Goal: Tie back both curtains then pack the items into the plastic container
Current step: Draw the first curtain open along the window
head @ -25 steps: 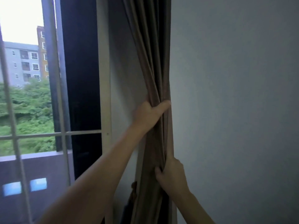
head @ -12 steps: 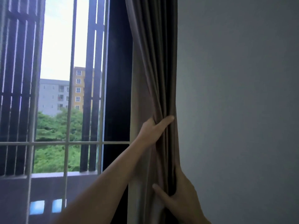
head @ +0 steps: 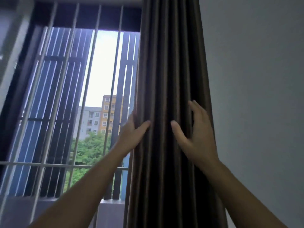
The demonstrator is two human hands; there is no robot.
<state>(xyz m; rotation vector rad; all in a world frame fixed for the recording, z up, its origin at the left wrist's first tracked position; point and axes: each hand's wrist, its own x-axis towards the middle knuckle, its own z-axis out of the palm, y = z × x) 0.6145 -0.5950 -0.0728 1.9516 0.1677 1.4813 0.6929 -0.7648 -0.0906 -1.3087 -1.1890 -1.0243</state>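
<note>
A brown curtain (head: 166, 79) hangs gathered in tight pleats between the window and the wall. My left hand (head: 131, 134) holds its left edge, thumb on the front folds and fingers hidden behind the fabric. At about the same height, my right hand (head: 195, 135) lies against the curtain's right side. Its fingers are spread and fairly straight, and the thumb presses the front folds. No tie-back and no plastic container are in view.
A barred window (head: 92, 99) with dark vertical slats fills the left side, with buildings and trees beyond it. A plain grey wall (head: 256, 96) stands directly right of the curtain. A pale blurred edge (head: 9, 51) shows at the far left.
The view has tilted upward. My right hand has moved up from low on the curtain to level with the left hand and loosened its hold. My left hand has shifted to the curtain's left edge.
</note>
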